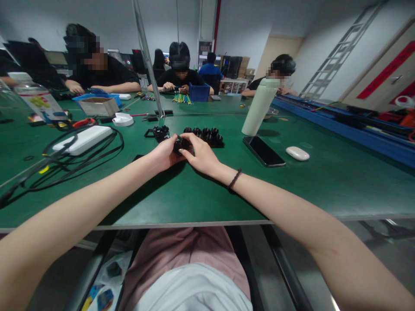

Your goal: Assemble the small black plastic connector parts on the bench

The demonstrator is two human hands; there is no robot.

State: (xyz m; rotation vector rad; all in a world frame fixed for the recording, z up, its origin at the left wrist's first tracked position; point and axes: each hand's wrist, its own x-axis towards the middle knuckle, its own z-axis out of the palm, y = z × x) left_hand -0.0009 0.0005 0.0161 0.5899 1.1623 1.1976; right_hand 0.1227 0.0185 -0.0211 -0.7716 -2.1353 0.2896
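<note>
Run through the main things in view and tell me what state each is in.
Left hand, closed on the small black part
Right hand, closed on it too
Smartphone, face up, screen dark
Pale green bottle, standing
White oval case, shut
Drink bottle, standing, capped
Cardboard box, open on top
Black cable, loosely looped

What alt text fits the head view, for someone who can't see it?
The left hand and right hand hold a small black part between them over a green table. More black pieces lie just beyond, with a pale bottle and a dark phone to the right and people opposite.
</note>
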